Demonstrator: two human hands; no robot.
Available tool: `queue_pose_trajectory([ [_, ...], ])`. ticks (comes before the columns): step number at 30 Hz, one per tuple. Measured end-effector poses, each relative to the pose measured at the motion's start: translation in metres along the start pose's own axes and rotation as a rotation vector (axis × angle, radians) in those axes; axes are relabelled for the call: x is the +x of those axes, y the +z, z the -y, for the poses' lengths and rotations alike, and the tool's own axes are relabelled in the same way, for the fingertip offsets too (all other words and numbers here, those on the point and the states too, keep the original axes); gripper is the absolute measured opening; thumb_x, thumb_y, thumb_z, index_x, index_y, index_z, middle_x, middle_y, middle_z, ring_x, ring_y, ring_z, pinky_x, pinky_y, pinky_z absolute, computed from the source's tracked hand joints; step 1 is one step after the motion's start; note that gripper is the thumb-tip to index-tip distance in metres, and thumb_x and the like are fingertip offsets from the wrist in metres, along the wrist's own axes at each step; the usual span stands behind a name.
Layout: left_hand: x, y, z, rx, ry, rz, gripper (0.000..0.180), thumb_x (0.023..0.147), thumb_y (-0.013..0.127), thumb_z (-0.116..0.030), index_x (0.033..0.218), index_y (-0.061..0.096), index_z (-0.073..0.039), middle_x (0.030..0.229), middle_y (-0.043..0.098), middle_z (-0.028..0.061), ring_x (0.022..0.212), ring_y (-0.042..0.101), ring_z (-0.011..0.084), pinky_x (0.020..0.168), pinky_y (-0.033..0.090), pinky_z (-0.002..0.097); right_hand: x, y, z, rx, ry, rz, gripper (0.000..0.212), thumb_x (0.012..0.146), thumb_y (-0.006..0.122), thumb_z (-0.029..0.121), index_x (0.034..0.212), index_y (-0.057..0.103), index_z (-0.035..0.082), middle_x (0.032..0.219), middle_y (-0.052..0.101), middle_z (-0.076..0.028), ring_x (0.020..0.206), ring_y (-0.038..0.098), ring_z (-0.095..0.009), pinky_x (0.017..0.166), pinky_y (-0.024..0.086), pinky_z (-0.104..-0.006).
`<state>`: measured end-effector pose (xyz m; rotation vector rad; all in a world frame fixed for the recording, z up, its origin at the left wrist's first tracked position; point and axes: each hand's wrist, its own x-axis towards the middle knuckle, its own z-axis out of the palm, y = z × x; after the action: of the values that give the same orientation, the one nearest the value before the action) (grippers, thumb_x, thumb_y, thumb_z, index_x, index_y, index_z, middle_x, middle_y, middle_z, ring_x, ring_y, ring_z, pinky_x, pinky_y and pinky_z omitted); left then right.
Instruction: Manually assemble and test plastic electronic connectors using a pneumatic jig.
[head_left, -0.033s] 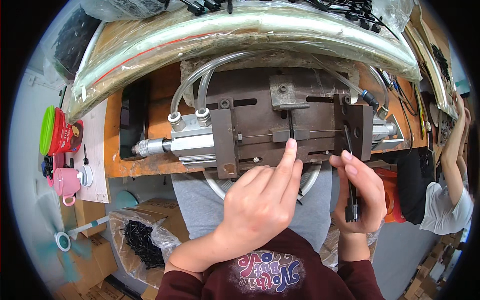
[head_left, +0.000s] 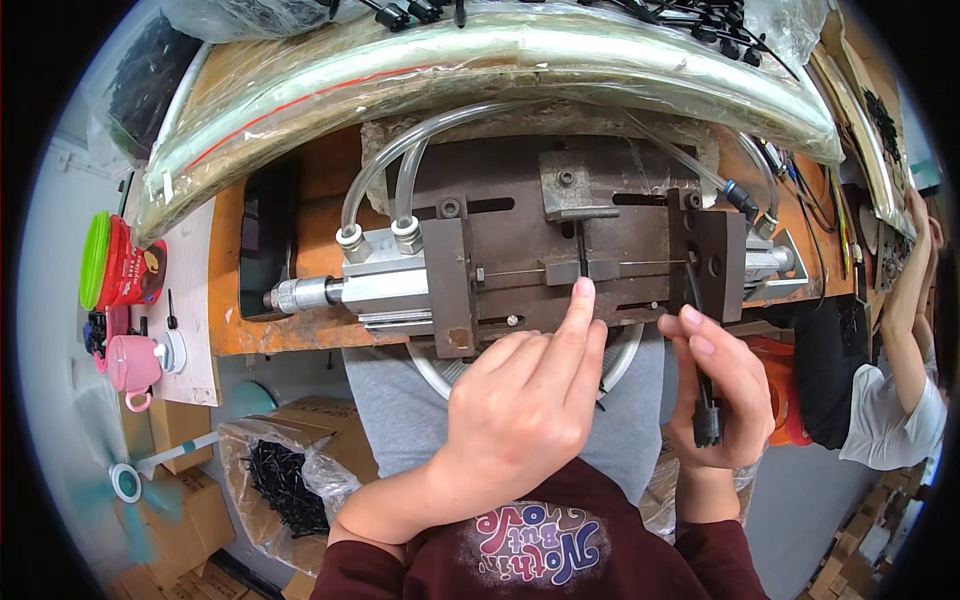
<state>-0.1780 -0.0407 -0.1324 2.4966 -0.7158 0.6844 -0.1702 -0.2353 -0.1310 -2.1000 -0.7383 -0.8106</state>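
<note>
Pressing with the left hand (head_left: 520, 410), index fingertip (head_left: 582, 292) down on a thin black piece (head_left: 581, 252) at the middle of the metal fixture (head_left: 500, 250). Gripping a black cable part (head_left: 706, 412) in the right hand (head_left: 722, 395), closed around it, by the fixture's right front edge. Resting on an orange workbench (head_left: 225, 300), clear hoses (head_left: 400, 170) arching behind.

The left hand (head_left: 520, 405) points one finger up at a thin black part (head_left: 581, 250) in the middle of a rusty metal press (head_left: 560, 250); the right hand (head_left: 718, 385) holds a black cable (head_left: 704, 395) just beside the press; clear tubes (head_left: 400, 170) bend up from a silver cylinder (head_left: 375, 280); a pink mug (head_left: 132, 365) sits far left.
</note>
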Motion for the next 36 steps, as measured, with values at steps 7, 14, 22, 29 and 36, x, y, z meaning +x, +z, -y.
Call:
queue_pose_trajectory([
  [7, 0.004, -0.010, -0.001, -0.057, -0.061, 0.078, 0.023, 0.082, 0.074, -0.005, 0.101, 0.074, 0.007, 0.120, 0.072, 0.0209, 0.069, 0.066, 0.0161, 0.066, 0.055, 0.0278, -0.002, -0.006, -0.002, -0.097, -0.071, 0.012, 0.028, 0.077, 0.082, 0.001, 0.104, 0.074, 0.001, 0.109, 0.074, -0.017, 0.078, 0.073, -0.026, 0.064, 0.059, -0.0337],
  [14, -0.004, -0.030, -0.009, -0.838, -0.175, 0.043, 0.042, 0.076, 0.086, -0.007, 0.114, 0.073, 0.004, 0.108, 0.072, 0.0162, 0.087, 0.073, 0.0272, 0.070, 0.060, 0.0353, -0.001, -0.004, 0.005, -0.117, -0.174, 0.102, 0.031, 0.073, 0.083, -0.002, 0.103, 0.075, -0.003, 0.109, 0.074, -0.017, 0.076, 0.071, -0.024, 0.064, 0.059, -0.0337],
  [22, -0.010, -0.022, -0.003, -0.285, -0.134, -0.057, 0.029, 0.072, 0.081, -0.003, 0.100, 0.076, 0.002, 0.112, 0.072, 0.0144, 0.088, 0.070, 0.0230, 0.070, 0.059, 0.0330, -0.001, -0.001, 0.004, -0.144, -0.009, 0.004, 0.033, 0.090, 0.078, 0.011, 0.118, 0.069, -0.004, 0.123, 0.068, -0.018, 0.100, 0.074, -0.030, 0.086, 0.063, -0.0391],
  [29, -0.002, 0.004, 0.000, -0.034, -0.055, -0.017, 0.023, 0.074, 0.078, -0.005, 0.096, 0.075, 0.003, 0.124, 0.072, 0.0179, 0.070, 0.068, 0.0174, 0.068, 0.057, 0.0294, -0.004, -0.009, 0.001, 0.073, 0.010, 0.046, 0.062, 0.093, 0.076, 0.040, 0.128, 0.059, -0.009, 0.130, 0.060, -0.029, 0.110, 0.071, -0.039, 0.095, 0.060, -0.0449],
  [36, 0.005, -0.007, -0.004, -0.002, -0.109, 0.112, 0.028, 0.073, 0.084, -0.010, 0.098, 0.076, -0.002, 0.126, 0.072, 0.0152, 0.069, 0.070, 0.0168, 0.064, 0.055, 0.0282, -0.004, 0.000, 0.002, 0.304, 0.106, -0.045, 0.048, 0.082, 0.087, 0.014, 0.116, 0.059, -0.003, 0.129, 0.061, -0.031, 0.111, 0.071, -0.039, 0.092, 0.061, -0.0457],
])
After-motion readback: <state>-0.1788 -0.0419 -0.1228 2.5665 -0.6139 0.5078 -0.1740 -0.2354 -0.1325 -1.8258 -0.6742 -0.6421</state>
